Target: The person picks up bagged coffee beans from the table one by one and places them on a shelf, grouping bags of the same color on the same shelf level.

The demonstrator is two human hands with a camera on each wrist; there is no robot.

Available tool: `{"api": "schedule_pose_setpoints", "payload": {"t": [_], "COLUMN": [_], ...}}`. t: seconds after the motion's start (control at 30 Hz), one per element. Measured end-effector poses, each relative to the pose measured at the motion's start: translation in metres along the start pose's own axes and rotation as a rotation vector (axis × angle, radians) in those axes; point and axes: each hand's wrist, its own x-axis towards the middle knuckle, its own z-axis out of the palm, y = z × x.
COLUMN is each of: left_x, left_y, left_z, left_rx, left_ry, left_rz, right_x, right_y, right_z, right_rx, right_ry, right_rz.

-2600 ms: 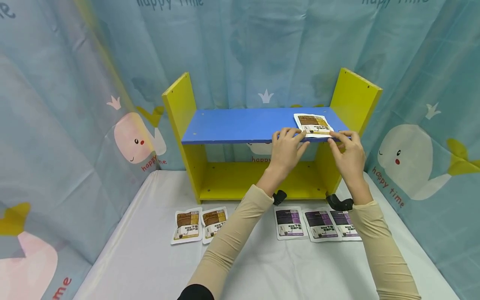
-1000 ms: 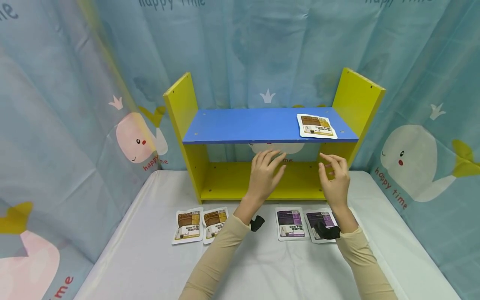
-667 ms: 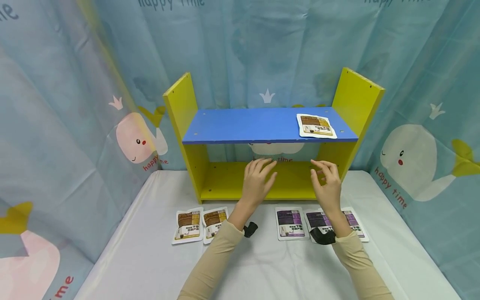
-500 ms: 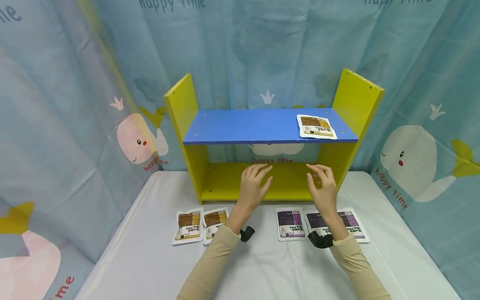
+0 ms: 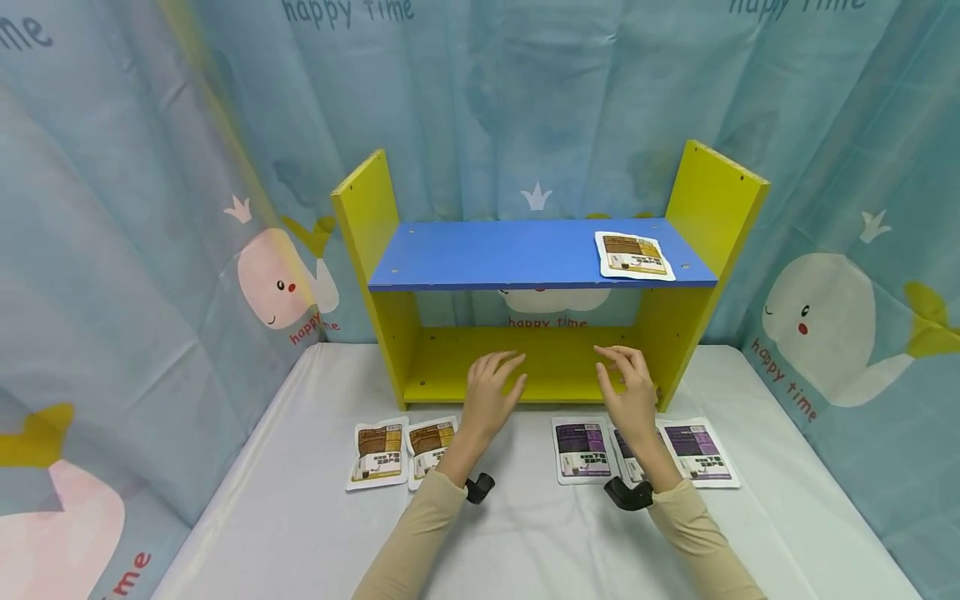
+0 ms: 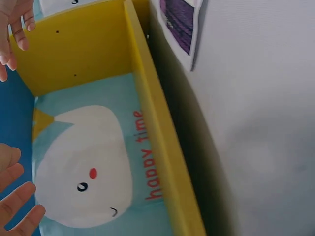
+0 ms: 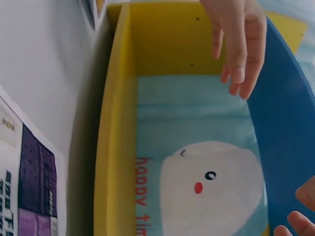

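My left hand hovers in front of the lower shelf with relaxed, slightly bent fingers and nothing in it. Opposite it, my right hand hangs in the air, fingers loosely bent, also holding nothing. On the blue upper shelf, at its right end, lies a brown-and-white pouch. Two more brown pouches, one at the far left and a neighbouring pouch partly behind my left arm, lie on the table. A purple pouch lies between my arms; another purple pouch lies right of my right wrist, with one between them partly covered.
The yellow lower shelf board runs behind my hands, between yellow side panels, the right panel standing near the pouch above. A white cloth covers the table. Blue patterned curtain hangs behind and at both sides.
Both hands have let go of the brown pouch on the blue shelf and come down toward me, drifting left. The pouch has stayed at the shelf's right end.
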Motion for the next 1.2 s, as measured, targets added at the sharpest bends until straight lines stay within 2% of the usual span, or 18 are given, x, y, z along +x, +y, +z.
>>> {"api": "schedule_pose_setpoints", "payload": {"t": [0.23,0.6,0.8,1.1,1.2], "left_x": [-0.014,-0.036,-0.049,-0.065,-0.071], "left_y": [-0.010,-0.026,-0.034,-0.048,-0.052], "left_z": [-0.001,-0.002,-0.004,-0.013,-0.016], "left_rx": [-0.028,0.016,0.027,0.050,0.029], "left_ry": [0.001,0.008,-0.024,-0.040,-0.055], "left_rz": [-0.017,-0.043,-0.080,-0.138,-0.168], "right_x": [-0.011,-0.027,-0.039,-0.054,-0.059], "right_y": [0.001,0.001,0.002,-0.001,-0.002], "right_z": [0.013,0.029,0.039,0.053,0.058], "right_rx": [-0.023,0.002,0.008,0.017,0.016], "right_ry": [-0.036,-0.087,-0.147,-0.207,-0.222], "right_rz": [0.013,0.018,0.050,0.027,0.030]}}
